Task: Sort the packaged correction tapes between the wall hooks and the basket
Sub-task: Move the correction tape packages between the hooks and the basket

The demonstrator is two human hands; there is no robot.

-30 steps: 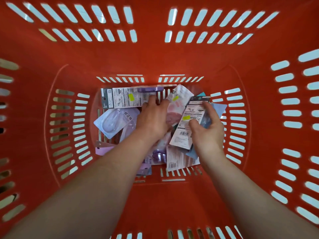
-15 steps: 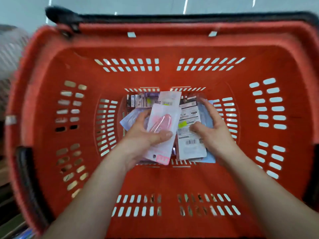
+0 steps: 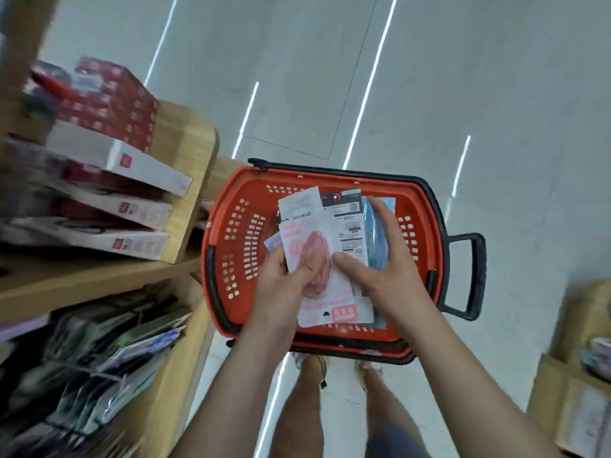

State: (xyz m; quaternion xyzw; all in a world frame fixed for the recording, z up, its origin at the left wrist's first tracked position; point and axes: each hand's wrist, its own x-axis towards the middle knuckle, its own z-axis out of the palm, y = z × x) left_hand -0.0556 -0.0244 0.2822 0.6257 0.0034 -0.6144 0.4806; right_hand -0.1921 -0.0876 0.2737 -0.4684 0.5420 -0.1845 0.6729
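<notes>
Nearest, the person's legs (image 3: 307, 408) stand just behind the basket (image 3: 231, 226), which sits on the floor (image 3: 479, 94). Both forearms reach forward over it.

The left hand (image 3: 281, 285) grasps the pink pack (image 3: 334, 294), with the thumb laid across its blister, probably to steady it while it is read or pulled free. The right hand (image 3: 385, 269) is curled round the right edge of the other packs (image 3: 350, 223), a dark-backed card and a blue one fanned behind the pink one. Its thumb rests by the pink pack's edge. Held like this, the bunch stays together and each face can be checked.

All the tapes in view are in the hands, above the basket's rim. Whether more lie inside is hidden.

Half a second ago the hands and packs were down in the basket, which filled the view. Now they are lifted clear and the head has risen, showing the wooden shelf (image 3: 188, 160) with boxes (image 3: 115, 157) at left. The goods hanging below it are too blurred to pick out hooks.
</notes>
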